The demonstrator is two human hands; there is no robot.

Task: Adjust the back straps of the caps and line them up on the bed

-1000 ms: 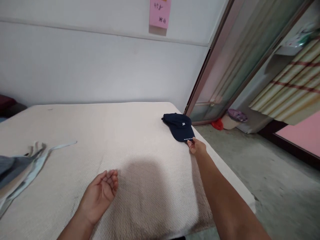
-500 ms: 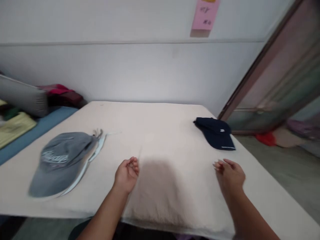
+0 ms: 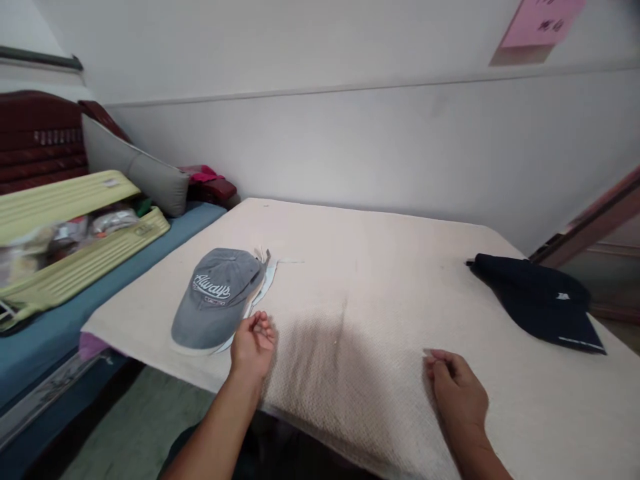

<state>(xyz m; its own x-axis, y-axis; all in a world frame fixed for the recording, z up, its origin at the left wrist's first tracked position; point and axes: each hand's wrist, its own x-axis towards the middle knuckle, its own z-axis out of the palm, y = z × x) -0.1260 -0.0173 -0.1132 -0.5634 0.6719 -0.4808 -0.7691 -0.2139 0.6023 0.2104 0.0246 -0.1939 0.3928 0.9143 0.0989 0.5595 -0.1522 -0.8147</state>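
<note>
Cloth-covered desk (image 3: pixel 360 243) stood by pale wall (image 3: pixel 350 153); pink note (image 3: pixel 543 25) cut off. Grey cap (image 3: pixel 213 317) lay toward front-left corner, perhaps over another; navy cap (image 3: pixel 533 293) by right edge. Left hand (image 3: pixel 253 347), right hand (image 3: pixel 459 392) loosely curled.

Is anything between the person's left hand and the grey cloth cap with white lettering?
Only a narrow, pale fabric edge along the side of the grey cloth cap nearest the bare left hand; nothing else visible stands between. Whether hand and edge touch is unclear.
</note>
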